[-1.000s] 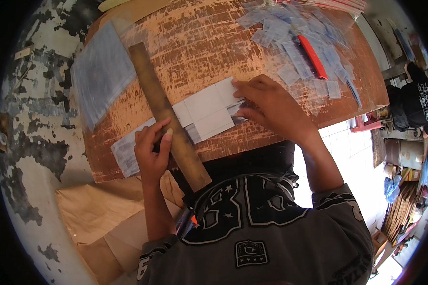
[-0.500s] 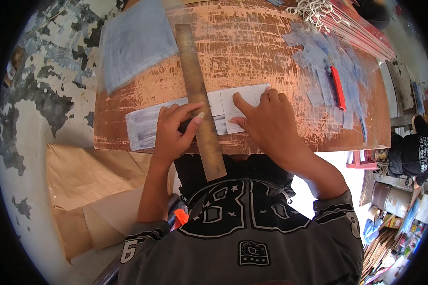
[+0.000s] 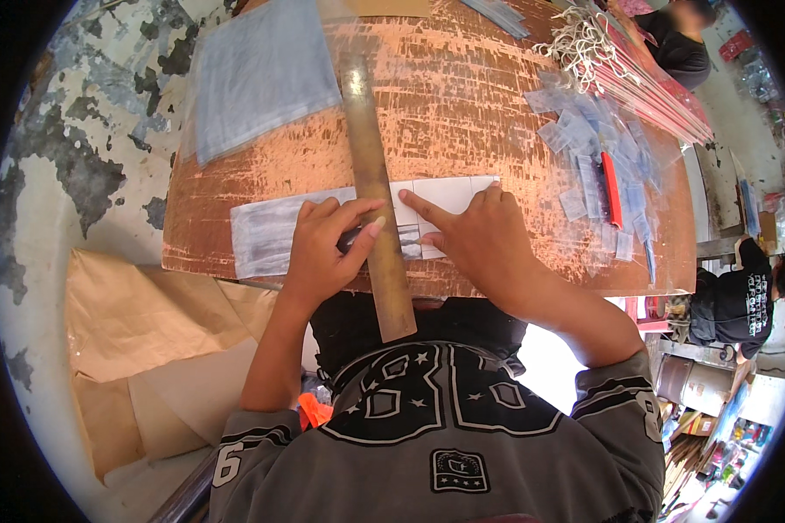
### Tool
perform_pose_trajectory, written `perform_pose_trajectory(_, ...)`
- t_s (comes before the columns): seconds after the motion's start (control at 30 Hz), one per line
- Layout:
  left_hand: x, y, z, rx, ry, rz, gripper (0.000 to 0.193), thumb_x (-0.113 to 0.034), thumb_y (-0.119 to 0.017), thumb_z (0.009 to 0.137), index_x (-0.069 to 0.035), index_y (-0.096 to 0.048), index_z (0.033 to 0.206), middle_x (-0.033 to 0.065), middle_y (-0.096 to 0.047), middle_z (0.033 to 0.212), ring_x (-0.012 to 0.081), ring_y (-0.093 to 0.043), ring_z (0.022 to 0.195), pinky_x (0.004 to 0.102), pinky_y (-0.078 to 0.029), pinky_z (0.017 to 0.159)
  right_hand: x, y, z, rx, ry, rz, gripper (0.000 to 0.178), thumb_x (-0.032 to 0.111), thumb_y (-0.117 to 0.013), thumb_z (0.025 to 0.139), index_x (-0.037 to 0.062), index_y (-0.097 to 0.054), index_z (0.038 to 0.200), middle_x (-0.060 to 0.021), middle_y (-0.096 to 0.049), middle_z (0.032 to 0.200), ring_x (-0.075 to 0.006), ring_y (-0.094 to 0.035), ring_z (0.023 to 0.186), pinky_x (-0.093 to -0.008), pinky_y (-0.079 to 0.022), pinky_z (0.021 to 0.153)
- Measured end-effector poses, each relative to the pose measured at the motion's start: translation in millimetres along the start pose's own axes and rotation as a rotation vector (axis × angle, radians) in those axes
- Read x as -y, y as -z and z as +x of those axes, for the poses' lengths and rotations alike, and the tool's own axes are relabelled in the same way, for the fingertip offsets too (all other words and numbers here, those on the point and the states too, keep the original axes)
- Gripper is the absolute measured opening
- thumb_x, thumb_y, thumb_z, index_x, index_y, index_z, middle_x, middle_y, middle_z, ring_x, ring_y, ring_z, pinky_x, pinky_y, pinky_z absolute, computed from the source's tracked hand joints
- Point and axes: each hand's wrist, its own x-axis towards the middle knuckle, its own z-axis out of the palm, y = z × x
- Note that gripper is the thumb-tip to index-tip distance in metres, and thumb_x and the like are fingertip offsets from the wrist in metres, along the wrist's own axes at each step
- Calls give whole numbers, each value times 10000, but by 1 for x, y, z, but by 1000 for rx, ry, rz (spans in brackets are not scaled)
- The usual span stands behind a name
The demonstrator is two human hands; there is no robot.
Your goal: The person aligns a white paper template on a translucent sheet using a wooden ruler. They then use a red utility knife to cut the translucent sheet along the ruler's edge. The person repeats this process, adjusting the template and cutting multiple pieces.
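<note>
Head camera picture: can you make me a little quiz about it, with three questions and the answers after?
1. Which of the person's hands is on the white paper-like rectangles?

2. True or false: the slim red tool lies among small, clear plastic pieces.

3. Fill the gap: the left hand touches the long, flat brown bar, whose near end juts past the ____ of the worn brown wooden tabletop.

Key:
1. The right hand.
2. True.
3. Edge.

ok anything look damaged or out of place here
The tabletop looks damaged, its brown surface worn through in paler orange streaks; the wall at left has dark blotches. Clear plastic pieces lie messily scattered around the red tool.
</note>
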Motion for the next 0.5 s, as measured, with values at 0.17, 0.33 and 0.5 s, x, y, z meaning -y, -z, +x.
perform_pose_trajectory(0.17, 0, 1, -1, -2, 14, -8, 302, -230, -762, 1015, -92, -807, 1279, 53, -710, 815, 238, -558, 780, 383, -395, 869, 8, -15, -2, -133, -55, -63, 745, 582, -670, 1042, 452, -424, 1733, -247, -733, 962, -449, -683, 973, -449, -530, 825)
perform_pose_trajectory(0.33, 2, -1, -1, -8, 9, 1, 295, -232, -776, 1011, -99, -811, 1272, 43, -704, 793, 227, -539, 746, 384, -387, 842, 5, -2, -13, -24, -150, 174, 723, 580, -633, 1068, 309, -477, 1720, -347, -747, 1211, -507, -695, 1215, -513, -523, 1009)
perform_pose_trajectory(0.5, -2, -1, -1, -18, 10, 6, 292, -231, -785, 1008, -104, -813, 1270, 36, -695, 782, 223, -527, 745, 385, -387, 834, -22, -14, -29, -227, -291, 412, 483, 245, -710, 1047, 147, -673, 1519, -205, -764, 1253, -360, -724, 1152, -458, -610, 889)
